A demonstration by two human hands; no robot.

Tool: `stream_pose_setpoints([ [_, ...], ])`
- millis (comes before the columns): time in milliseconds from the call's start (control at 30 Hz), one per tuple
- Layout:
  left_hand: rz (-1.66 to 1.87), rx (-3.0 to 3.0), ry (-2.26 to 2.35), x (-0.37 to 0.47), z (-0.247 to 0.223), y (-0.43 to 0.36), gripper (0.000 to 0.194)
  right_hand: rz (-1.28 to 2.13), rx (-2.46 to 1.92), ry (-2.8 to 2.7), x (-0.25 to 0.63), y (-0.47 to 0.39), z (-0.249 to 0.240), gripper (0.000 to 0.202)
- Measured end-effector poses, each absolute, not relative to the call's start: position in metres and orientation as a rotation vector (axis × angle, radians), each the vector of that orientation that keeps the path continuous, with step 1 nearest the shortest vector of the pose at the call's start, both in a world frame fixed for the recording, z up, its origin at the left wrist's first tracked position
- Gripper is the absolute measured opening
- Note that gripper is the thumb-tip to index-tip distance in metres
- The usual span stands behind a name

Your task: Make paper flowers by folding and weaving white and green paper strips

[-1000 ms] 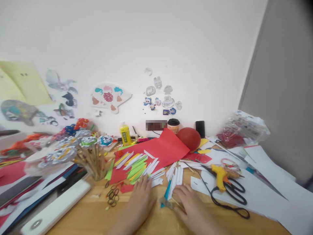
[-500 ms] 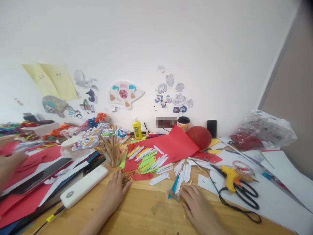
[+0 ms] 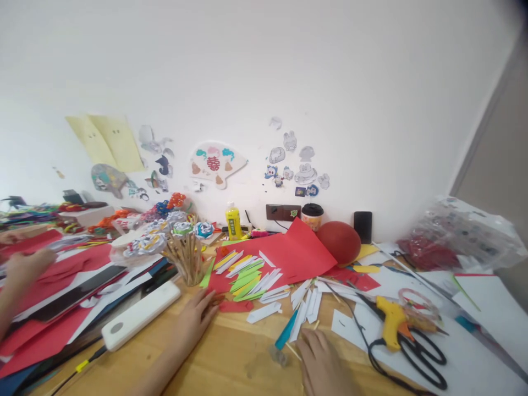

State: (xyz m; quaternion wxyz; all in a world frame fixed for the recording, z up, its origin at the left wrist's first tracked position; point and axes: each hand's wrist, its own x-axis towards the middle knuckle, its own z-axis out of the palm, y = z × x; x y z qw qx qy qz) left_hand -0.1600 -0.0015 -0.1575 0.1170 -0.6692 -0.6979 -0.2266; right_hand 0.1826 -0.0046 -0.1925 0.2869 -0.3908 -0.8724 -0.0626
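Observation:
My left hand (image 3: 193, 319) rests palm-down on the wooden table, its fingers stretched out beside a small red paper strip (image 3: 236, 306). A bit of a small brown item (image 3: 218, 297) shows at its fingertips; most of it is covered. My right hand (image 3: 324, 357) lies on the table with fingers extended and nothing visible in its grip. Close to its fingertips are a thin wooden stick (image 3: 293, 351), a blue paper strip (image 3: 286, 330) and a small greyish lump (image 3: 278, 356). Folded white strips (image 3: 264, 313) and green strips (image 3: 247, 275) are spread beyond both hands.
A white power bank (image 3: 142, 316) with a cable lies left. Another person's hands (image 3: 31, 269) hold red paper at far left. Sticks (image 3: 187, 261) stand upright. Right are a yellow glue gun (image 3: 390, 324), black-handled scissors (image 3: 424, 357) and a red balloon (image 3: 339, 242).
The view has shifted slightly. My left hand now covers the small brown item. My right hand has moved off the blue strip and lump, baring a stick. The other person's second hand has appeared.

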Motion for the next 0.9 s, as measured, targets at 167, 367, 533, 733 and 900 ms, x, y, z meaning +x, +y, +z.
stream_pose_setpoints([
  [167, -0.678, -2.037, -1.939, -0.152, -0.146, 0.006, 0.033, -0.291, -1.016, -2.24, 0.182, 0.006, -0.218, 0.031],
  [367, -0.823, -2.066, -2.006, -0.15, -0.148, 0.005, 0.032, -0.212, -0.951, -2.278, 0.184, 0.009, -0.219, 0.031],
  [533, -0.996, -1.827, -2.129, -0.149, -0.145, -0.001, 0.031, -0.144, -1.023, -2.317, 0.184, 0.002, -0.206, 0.038],
  [733, -1.136, -1.651, -2.333, -0.148, -0.139, -0.004, 0.03, -0.135, -1.056, -2.365, 0.185, -0.009, -0.18, 0.041],
  [900, -1.178, -1.691, -2.279, -0.16, -0.117, 0.016, 0.027, -0.093, -1.112, -2.342, 0.183, -0.015, -0.167, 0.038],
])
